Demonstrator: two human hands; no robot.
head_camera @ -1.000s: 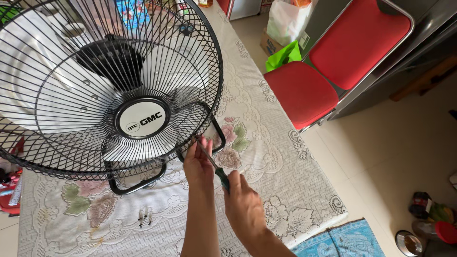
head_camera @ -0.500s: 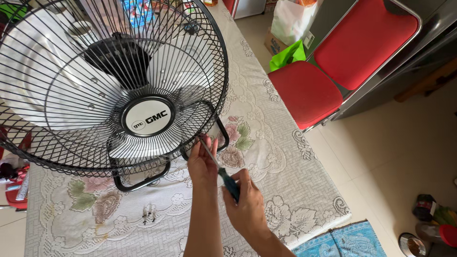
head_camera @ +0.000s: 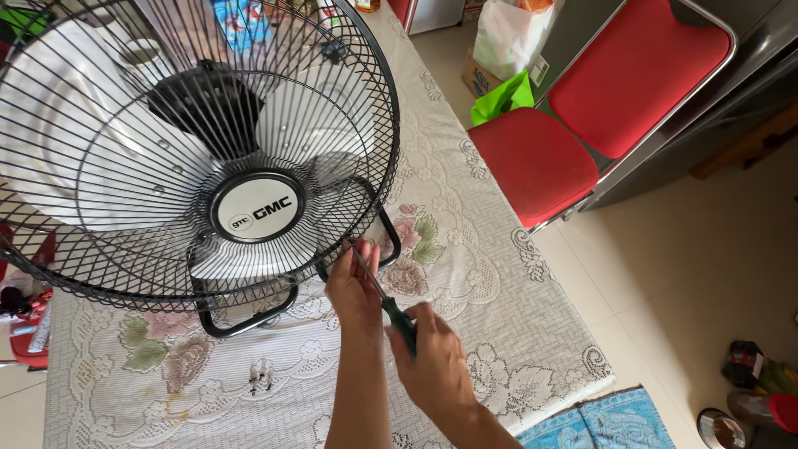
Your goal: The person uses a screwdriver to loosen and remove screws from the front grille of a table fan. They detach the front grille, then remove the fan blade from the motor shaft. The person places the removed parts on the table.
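Both forearms come up from the bottom edge, close together, over the lace tablecloth (head_camera: 499,274). The right hand (head_camera: 436,366) is wrapped tight around the dark green handle of a screwdriver (head_camera: 391,308), whose thin metal shaft slants up and to the left until its tip meets the lower rim of the fan's guard. The left hand (head_camera: 353,287) sits just above and beside the right, fingers curled and pinched near the shaft and the rim of the wire cage; whether they actually grip the shaft or only steady it, I cannot tell. The black fan (head_camera: 191,158) lies tilted on the table, its round wire guard facing up, pale blades behind it, a round white badge with dark lettering at the centre, and its black tube stand (head_camera: 249,316) resting on the cloth just left of the hands. A few small dark bits, perhaps screws (head_camera: 260,378), lie on the cloth below the stand. To the right of the table stands a red padded chair (head_camera: 582,125), and behind its seat a bright green bag (head_camera: 501,97), a white plastic bag (head_camera: 509,33) with something orange showing at the top, and a brown cardboard box. Down by the floor at the lower right sit a small metal bowl (head_camera: 719,428) with dark contents and a red-lidded container (head_camera: 781,411); a blue mat (head_camera: 598,420) lies at the table's foot.
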